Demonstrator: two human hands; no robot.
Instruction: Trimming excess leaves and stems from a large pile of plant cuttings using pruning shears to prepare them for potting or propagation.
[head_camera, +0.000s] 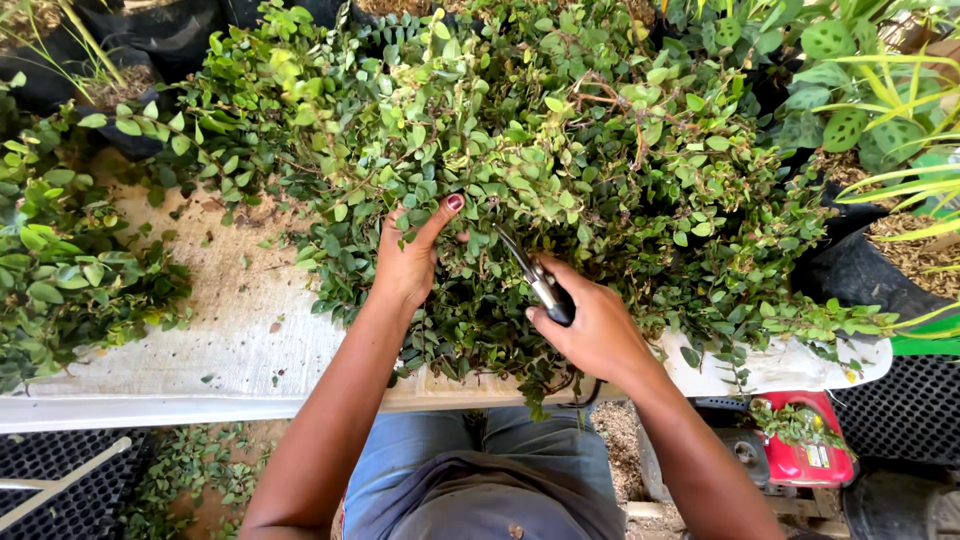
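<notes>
Deep green small-leaved cuttings (560, 170) fill your view, with brown stems showing through, over a pale beige bench (230, 330) dusted with soil. Your left hand (410, 262) shows a dark red thumbnail, and your right hand (592, 325) grips silver-bladed, black-handled shears (540, 285). Blue jeans (480, 450) below, a red container (805, 450) at right.

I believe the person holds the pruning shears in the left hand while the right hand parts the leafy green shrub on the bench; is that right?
Not quite: the hands are swapped. The head view shows the pruning shears in the right hand, while the left hand parts the leafy green shrub on the bench.
</notes>
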